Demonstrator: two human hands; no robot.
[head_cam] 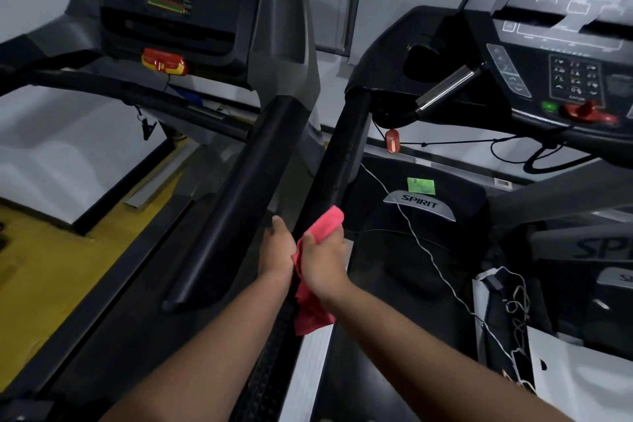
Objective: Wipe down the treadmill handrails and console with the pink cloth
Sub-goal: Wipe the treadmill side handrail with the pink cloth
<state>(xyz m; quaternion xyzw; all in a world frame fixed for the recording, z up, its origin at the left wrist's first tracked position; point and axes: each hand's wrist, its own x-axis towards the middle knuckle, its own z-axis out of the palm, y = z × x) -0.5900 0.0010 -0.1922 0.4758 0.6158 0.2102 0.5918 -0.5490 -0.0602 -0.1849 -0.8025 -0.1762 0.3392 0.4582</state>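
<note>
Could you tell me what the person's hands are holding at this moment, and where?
The right hand grips the pink cloth around its middle, pressed on the handrail. The left hand rests on the rail, holding nothing else.

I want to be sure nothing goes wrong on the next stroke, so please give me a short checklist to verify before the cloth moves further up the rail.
1. Cloth gripped by the right hand: ok.
2. Cloth lies against the rail: ok.
3. Left hand steadies at the rail beside the cloth: ok.
4. Rail above the cloth free of objects: ok.
5. Red safety key and its cord hang near the rail's top, may snag: not ok.
6. Rail already clean below the hands: cannot tell.
</note>
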